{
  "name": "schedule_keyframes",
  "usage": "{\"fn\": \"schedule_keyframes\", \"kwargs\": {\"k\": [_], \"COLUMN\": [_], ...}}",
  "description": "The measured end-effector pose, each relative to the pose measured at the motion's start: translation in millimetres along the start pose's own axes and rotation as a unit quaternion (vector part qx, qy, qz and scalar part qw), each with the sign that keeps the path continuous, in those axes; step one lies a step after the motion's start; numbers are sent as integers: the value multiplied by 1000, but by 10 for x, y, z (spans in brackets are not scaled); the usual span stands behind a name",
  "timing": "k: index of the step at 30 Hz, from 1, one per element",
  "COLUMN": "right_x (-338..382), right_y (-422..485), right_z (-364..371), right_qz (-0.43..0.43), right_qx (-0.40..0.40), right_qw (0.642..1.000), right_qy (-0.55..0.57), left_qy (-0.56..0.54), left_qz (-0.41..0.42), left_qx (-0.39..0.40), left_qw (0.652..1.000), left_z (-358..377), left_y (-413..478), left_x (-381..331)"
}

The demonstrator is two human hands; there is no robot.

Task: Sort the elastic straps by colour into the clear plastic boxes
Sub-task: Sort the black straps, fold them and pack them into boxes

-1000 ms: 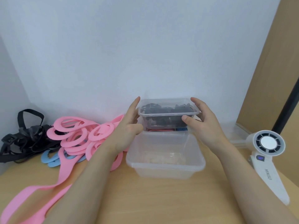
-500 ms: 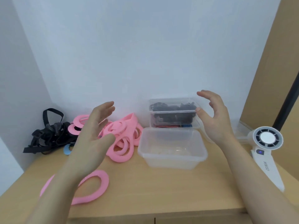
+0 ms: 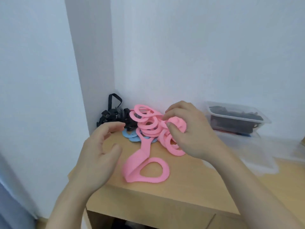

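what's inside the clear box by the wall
The clear box holds dark, black-looking straps. Beneath it red and blue bits show, but what they are is too blurred to tell.

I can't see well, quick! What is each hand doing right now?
Left hand: open, fingers curled, holding nothing.
Right hand: fingers on the pink straps; whether it grips them cannot be told.

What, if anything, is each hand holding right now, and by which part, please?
The left hand is open and holds nothing. The right hand has its fingertips on the pink straps at the top of the pile; whether they have closed on a strap cannot be told.
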State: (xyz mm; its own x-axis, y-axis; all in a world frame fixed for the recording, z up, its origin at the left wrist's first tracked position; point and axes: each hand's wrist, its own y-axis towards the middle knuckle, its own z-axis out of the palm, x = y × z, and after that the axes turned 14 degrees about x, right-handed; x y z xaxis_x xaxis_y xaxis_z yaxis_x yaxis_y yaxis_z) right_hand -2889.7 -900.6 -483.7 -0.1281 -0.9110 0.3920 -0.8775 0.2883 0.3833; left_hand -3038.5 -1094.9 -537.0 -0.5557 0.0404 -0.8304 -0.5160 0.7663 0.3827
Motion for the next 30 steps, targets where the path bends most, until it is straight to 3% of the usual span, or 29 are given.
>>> {"fn": "schedule_keyframes", "kwargs": {"k": [6,11,15,20,25,30], "right_x": [218,427,563,430,307,296], "right_y": [636,1198,1646,1972,2062,2031], "right_z": [427,813,993,1197,1080,816], "right_qz": [31,40,30,65,47,33], "right_qx": [80,186,176,270,209,160], "right_qw": [995,972,975,938,973,986], "right_qy": [-41,-139,-132,-206,-83,42], "left_qy": [-4,-50,-53,-73,-54,-7], "left_qz": [-44,-50,-67,-82,-104,-145], "left_qx": [-65,-81,-70,-97,-91,-113], "left_qw": [997,994,994,989,989,983], "left_z": [-364,-349,-296,-290,-225,-191], "left_y": [42,65,82,122,131,152], "left_x": [364,412,518,587,648,661]}}
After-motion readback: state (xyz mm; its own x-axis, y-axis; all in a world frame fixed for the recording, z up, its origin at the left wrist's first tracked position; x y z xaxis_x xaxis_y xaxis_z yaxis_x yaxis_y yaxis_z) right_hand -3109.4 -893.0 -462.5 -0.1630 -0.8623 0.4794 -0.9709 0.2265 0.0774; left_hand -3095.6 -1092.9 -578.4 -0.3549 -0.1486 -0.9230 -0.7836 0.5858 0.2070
